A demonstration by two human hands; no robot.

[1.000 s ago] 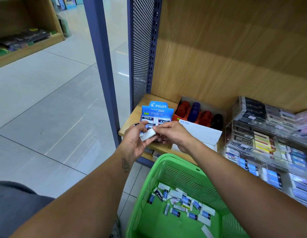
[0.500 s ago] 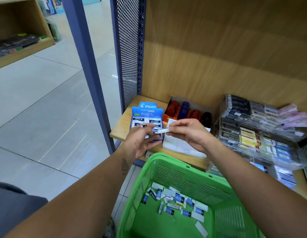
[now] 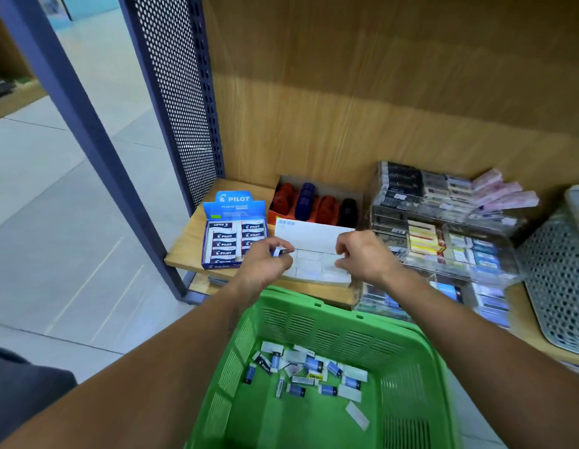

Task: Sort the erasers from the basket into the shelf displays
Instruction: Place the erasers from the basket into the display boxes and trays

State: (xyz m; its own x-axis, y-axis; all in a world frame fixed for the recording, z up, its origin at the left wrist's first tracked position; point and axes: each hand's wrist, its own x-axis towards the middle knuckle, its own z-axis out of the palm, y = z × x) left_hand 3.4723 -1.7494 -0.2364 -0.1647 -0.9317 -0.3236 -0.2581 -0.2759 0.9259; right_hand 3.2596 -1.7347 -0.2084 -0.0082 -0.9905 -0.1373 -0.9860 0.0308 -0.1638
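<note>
Green basket point(image 3: 408, 377) of loose erasers point(image 3: 309, 372) sits below the white display box point(image 3: 314, 254).

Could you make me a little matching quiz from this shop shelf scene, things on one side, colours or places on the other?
Things:
1. Pilot box
2. basket
3. white box
4. left hand

Descriptions:
A. green, loose erasers inside
B. pinches a small eraser
C. blue, at the shelf's left end
D. between the two hands

Pairs: 1-C, 2-A, 3-D, 4-B

Bright, even light; slight motion blur
</note>
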